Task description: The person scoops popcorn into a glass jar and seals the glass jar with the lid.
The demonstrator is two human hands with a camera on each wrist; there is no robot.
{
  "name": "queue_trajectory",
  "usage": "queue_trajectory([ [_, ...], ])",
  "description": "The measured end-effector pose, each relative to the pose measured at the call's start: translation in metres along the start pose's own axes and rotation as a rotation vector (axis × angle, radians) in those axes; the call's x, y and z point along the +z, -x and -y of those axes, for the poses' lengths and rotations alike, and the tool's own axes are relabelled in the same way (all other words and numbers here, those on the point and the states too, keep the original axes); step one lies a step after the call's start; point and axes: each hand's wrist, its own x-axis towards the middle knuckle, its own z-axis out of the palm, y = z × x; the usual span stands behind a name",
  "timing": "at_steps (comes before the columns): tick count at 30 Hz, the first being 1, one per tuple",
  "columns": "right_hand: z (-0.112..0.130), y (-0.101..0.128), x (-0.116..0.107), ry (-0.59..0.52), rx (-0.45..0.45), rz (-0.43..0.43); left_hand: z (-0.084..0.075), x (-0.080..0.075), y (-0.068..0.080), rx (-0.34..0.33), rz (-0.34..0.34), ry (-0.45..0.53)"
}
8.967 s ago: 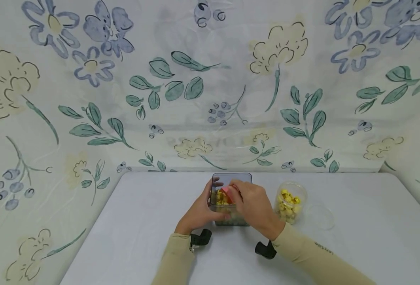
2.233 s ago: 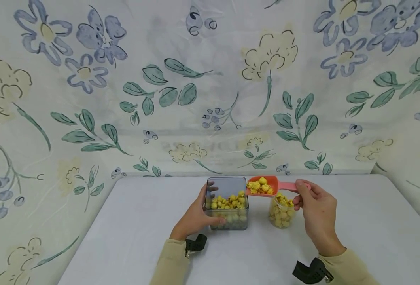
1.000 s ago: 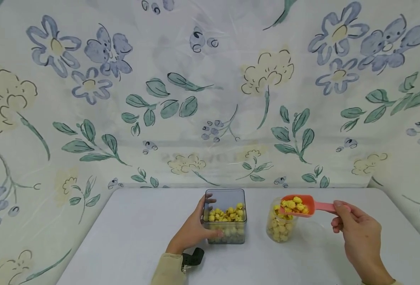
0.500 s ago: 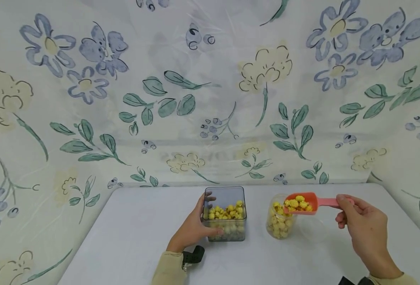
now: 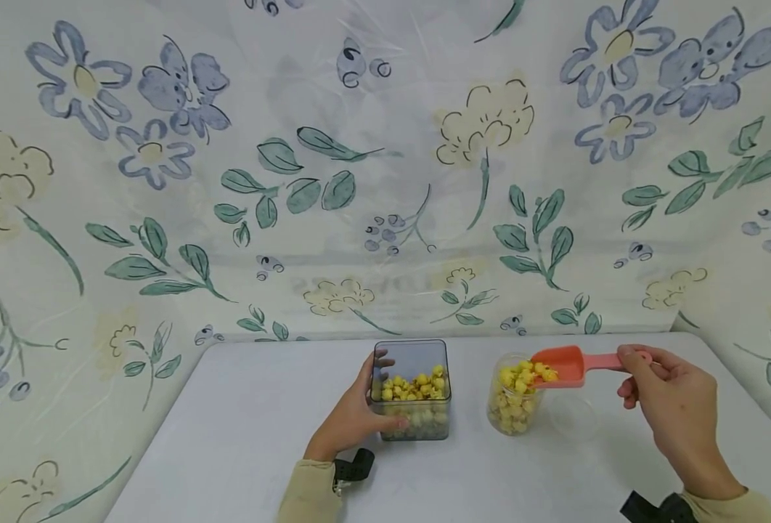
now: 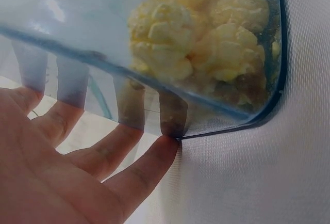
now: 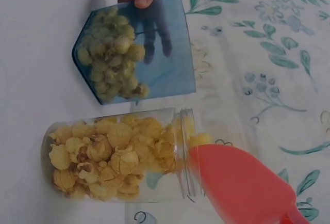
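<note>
My left hand (image 5: 349, 415) holds a smoky clear square container (image 5: 427, 423) partly filled with yellow popcorn (image 5: 418, 391). Its thumb lies on the near wall, and the other fingers reach round the left and far sides. To the right stands an uncapped clear round jar (image 5: 512, 420), also holding popcorn. Between thumb and fingers, my right hand (image 5: 679, 410) pinches the pink handle of a coral-red scoop (image 5: 567, 365). The scoop tilts down to the left with its lip at the jar's mouth. Popcorn lies at that lip, as the right wrist view (image 7: 240, 182) also shows from the side.
A clear round lid (image 5: 575, 418) lies flat on the white table (image 5: 248, 436), right of the jar. Behind the table's far edge hangs a floral cloth (image 5: 385, 167). Dark wrist cameras (image 5: 354, 465) sit by both sleeves.
The scoop went from inside the square container to above the jar, carrying popcorn. Over the last half second it tipped, and popcorn slid from it into the jar. The left hand kept its hold.
</note>
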Motion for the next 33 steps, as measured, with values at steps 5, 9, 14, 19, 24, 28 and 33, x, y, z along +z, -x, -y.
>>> queue_trajectory([
  [5, 0.004, -0.001, -0.001, 0.005, -0.009, -0.029, -0.001, -0.001, 0.001, -0.003, -0.004, -0.005],
  [9, 0.007, -0.001, -0.001, 0.001, -0.03, -0.056, 0.0, -0.001, 0.001, 0.002, -0.005, 0.0],
  [14, 0.007, -0.003, 0.001, -0.089, -0.037, -0.086, 0.0, -0.002, 0.0, 0.008, -0.001, -0.003],
  [19, 0.011, -0.001, 0.008, -0.218, -0.022, -0.084, 0.0, -0.003, -0.001, 0.023, -0.002, -0.012],
  [24, 0.015, 0.004, 0.018, -0.263, -0.026, -0.041, 0.002, -0.002, -0.002, 0.013, 0.001, -0.002],
  [28, 0.017, 0.008, 0.023, -0.292, -0.03, -0.016, 0.002, 0.0, -0.002, -0.001, -0.002, -0.009],
  [33, 0.023, 0.013, 0.032, -0.308, -0.041, 0.037, 0.0, 0.0, -0.001, 0.002, -0.003, -0.017],
])
